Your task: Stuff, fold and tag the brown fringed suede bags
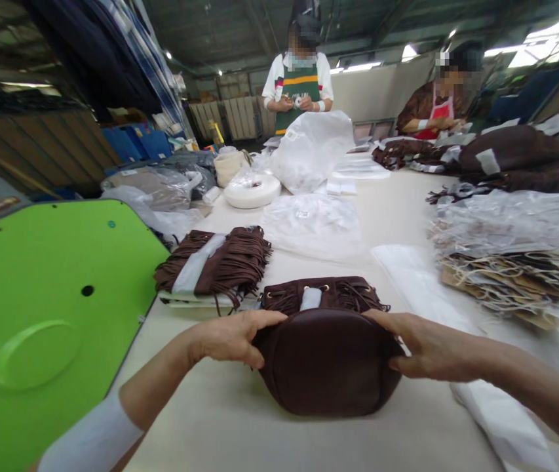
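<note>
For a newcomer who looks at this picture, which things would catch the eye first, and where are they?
The bright green panel filling the left side probably draws the eye first. Next is the dark brown bag at the front centre, held between the left hand and the right hand. Beyond it, to the left, a fringed brown bundle has a pale strip across it.

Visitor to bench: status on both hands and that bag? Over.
Left hand, right hand: gripping opposite ends of dark brown, leather-look bag. Smooth oval base toward camera. Nothing visibly blocking; brown fringed bundle, pale strip across, to left.
</note>
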### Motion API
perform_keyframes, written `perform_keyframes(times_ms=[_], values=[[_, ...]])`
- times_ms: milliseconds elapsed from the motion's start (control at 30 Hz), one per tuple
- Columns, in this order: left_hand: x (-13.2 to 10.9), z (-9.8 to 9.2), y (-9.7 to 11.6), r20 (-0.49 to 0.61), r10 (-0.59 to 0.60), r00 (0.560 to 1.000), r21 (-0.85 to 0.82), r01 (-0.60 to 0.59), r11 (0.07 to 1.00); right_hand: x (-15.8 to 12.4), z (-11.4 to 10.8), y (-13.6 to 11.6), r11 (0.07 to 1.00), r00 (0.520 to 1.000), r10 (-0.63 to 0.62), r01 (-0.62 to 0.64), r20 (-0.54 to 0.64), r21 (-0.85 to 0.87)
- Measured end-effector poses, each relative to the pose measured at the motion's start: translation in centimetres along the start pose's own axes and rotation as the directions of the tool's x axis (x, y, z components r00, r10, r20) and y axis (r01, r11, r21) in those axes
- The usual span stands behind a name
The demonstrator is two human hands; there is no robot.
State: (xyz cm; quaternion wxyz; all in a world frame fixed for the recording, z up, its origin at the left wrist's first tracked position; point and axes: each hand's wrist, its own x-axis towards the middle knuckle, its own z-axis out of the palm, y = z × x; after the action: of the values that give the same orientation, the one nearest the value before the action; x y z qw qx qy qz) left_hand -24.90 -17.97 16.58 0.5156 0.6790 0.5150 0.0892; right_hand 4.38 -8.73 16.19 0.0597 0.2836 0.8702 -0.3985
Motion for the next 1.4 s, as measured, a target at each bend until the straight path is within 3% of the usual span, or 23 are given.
perform_keyframes(times_ms=[200, 367, 600, 767, 1000, 1100, 1267, 1400], values=[[-0.2, 0.3, 0.3, -0.046, 0.000, 0.999, 0.106, 0.005, 0.994, 0.0, 0.1, 0.0, 1.000, 1.000, 0.002, -0.002, 0.002, 0.004], [-0.5, 0.3, 0.5, -0.023, 0.032, 0.999, 0.122, -0.029, 0.992, 0.0, 0.1, 0.3, 1.000, 1.000, 0.013, -0.013, -0.006, -0.009], [0.2, 3.5, -0.2, -0.295, 0.059, 0.954, 0.269, 0.024, 0.963, -0.1, 0.1, 0.0, 0.999, 1.000, -0.015, 0.014, -0.028, -0.046], [0.6, 4.0, -2.0, -0.285, 0.171, 0.943, 0.363, -0.059, 0.930, -0.2, 1.1, 0.3, 0.994, 0.997, -0.008, -0.001, -0.082, -0.107], [1.1, 2.9, -3.2, -0.229, 0.334, 0.914, 0.456, -0.202, 0.867, 0.1, 4.3, 2.4, 0.945, 0.941, -0.248, 0.182, -0.232, -0.273], [0.9, 2.7, -3.4, -0.214, 0.380, 0.900, 0.593, -0.189, 0.782, 0.2, 5.5, 3.2, 0.908, 0.912, -0.328, 0.233, -0.246, -0.348], [0.5, 2.2, -2.9, -0.085, 0.460, 0.884, 0.826, -0.196, 0.529, -0.1, 6.5, 3.5, 0.849, 0.866, -0.415, 0.259, -0.279, -0.461], [1.2, 3.4, -4.1, -0.001, 0.605, 0.796, 0.902, -0.260, 0.344, -0.4, 6.3, 2.6, 0.825, 0.873, -0.419, 0.250, -0.251, -0.507]])
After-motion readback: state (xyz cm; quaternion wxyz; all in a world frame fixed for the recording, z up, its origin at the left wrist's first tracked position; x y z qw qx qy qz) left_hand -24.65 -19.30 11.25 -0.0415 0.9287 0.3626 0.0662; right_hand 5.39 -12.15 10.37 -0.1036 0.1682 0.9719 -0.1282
